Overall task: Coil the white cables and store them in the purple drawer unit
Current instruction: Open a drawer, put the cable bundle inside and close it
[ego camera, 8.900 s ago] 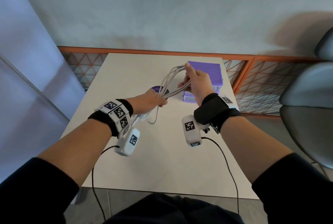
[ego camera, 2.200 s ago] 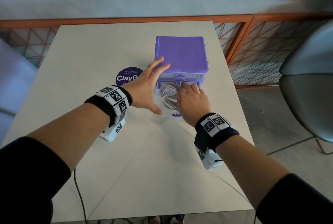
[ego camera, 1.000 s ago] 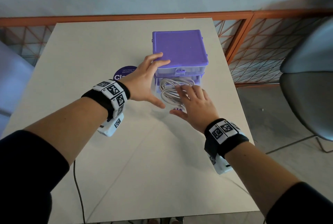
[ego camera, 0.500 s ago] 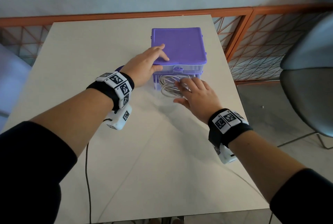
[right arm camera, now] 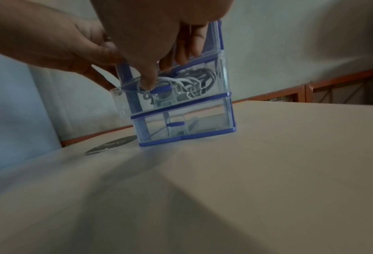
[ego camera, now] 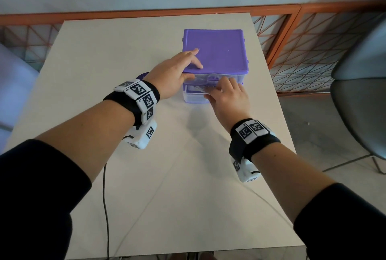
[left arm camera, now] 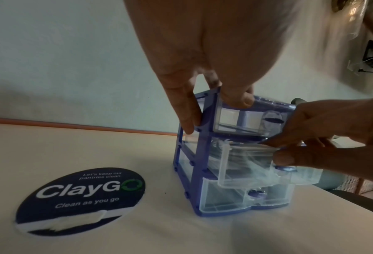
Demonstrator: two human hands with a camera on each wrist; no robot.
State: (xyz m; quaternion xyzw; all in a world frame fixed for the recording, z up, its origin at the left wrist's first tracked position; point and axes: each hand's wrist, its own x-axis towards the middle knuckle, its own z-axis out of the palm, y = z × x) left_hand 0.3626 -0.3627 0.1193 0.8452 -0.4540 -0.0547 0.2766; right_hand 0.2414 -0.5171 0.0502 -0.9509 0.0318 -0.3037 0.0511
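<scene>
The purple drawer unit (ego camera: 217,52) stands at the table's far right, with three clear drawers. Its middle drawer (left arm camera: 246,165) sticks out a little and holds the coiled white cables (right arm camera: 192,79). My left hand (ego camera: 181,69) lies on the unit's near-left top corner, fingers flat on the lid and thumb against the frame. My right hand (ego camera: 225,94) has straight fingers pressed against the middle drawer's front. In the head view the right hand hides most of that drawer and the cables.
A round dark "ClayGo" sticker (left arm camera: 81,197) lies on the white table (ego camera: 167,176) left of the unit. An orange mesh railing (ego camera: 292,50) runs behind and to the right. A grey chair (ego camera: 359,103) stands at the right.
The middle drawer has slid most of the way into the unit under my right hand's push. My left hand has shifted from beside the drawer up onto the lid's corner.
</scene>
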